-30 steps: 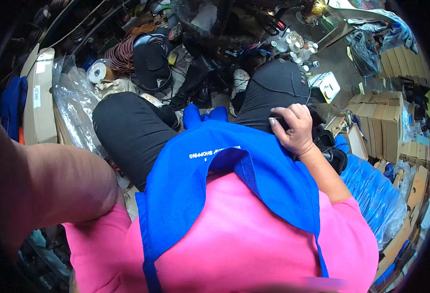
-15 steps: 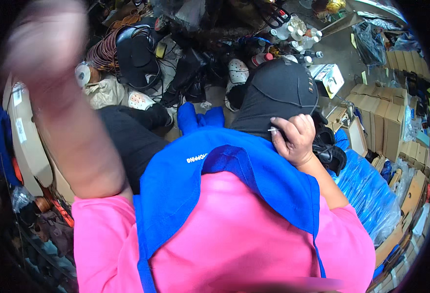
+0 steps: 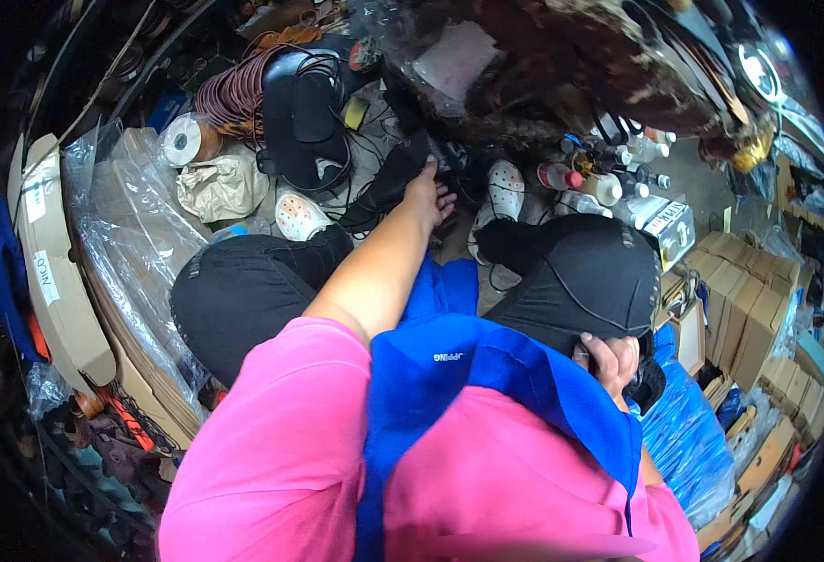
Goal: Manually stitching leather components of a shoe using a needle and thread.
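My left hand (image 3: 428, 195) reaches out low between my knees, thumb and fingers apart. It is beside a black cloth-like item (image 3: 389, 178) on the floor, and I cannot tell whether it touches it. My right hand (image 3: 610, 362) rests against my right thigh, covered in black trousers (image 3: 571, 272), with its fingers curled in. What those fingers hold, if anything, is hidden. A blue apron (image 3: 506, 361) hangs over my pink top. White perforated clogs (image 3: 301, 215) are on my feet.
Coiled brown cord (image 3: 234, 94), a spool (image 3: 185, 140) and a beige bag (image 3: 225, 187) lie ahead left. Plastic bottles (image 3: 609, 187) and a square can (image 3: 667, 229) are ahead right. A large dark brown mass (image 3: 543, 75) overhangs the far side. Flattened cardboard (image 3: 735, 281) and blue plastic wrap (image 3: 684, 421) flank me.
My left arm has swung down from the upper left to the floor between my feet. My right hand has lowered on the thigh; the small white thing seen in it no longer shows.
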Motion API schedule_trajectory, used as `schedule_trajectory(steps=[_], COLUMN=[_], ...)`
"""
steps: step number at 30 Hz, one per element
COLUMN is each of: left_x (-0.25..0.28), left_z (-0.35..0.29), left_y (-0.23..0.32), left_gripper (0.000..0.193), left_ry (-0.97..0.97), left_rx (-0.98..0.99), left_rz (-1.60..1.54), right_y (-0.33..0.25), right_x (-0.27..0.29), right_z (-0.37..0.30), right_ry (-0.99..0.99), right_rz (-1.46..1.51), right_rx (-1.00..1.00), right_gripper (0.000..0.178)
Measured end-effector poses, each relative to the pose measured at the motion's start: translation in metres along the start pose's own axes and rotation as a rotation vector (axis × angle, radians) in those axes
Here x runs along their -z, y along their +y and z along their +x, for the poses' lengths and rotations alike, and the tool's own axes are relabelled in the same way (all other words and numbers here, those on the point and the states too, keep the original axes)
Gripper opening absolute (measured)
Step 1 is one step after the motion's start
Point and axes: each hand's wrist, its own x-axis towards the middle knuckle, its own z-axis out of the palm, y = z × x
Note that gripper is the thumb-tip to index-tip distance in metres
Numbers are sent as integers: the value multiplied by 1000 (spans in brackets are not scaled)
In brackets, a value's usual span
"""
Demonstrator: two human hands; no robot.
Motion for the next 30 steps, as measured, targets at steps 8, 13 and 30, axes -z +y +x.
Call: schedule_trajectory(steps=[8,13,30], left_x=[0,41,141], left_z=[-7,-52,-329], left_y=[24,49,48], left_gripper=[28,27,27], left_ry=[185,78,371], left_rx=[-272,-409,-2024], left_rz=[-295,-379,824], right_y=[-8,-17,-61], right_x=[1,3,46], right_z=[9,16,47], right_ry=[-23,6,303], right_rz=[-31,32,355], right_rx=[-25,7,63], right_gripper=[30,30,26])
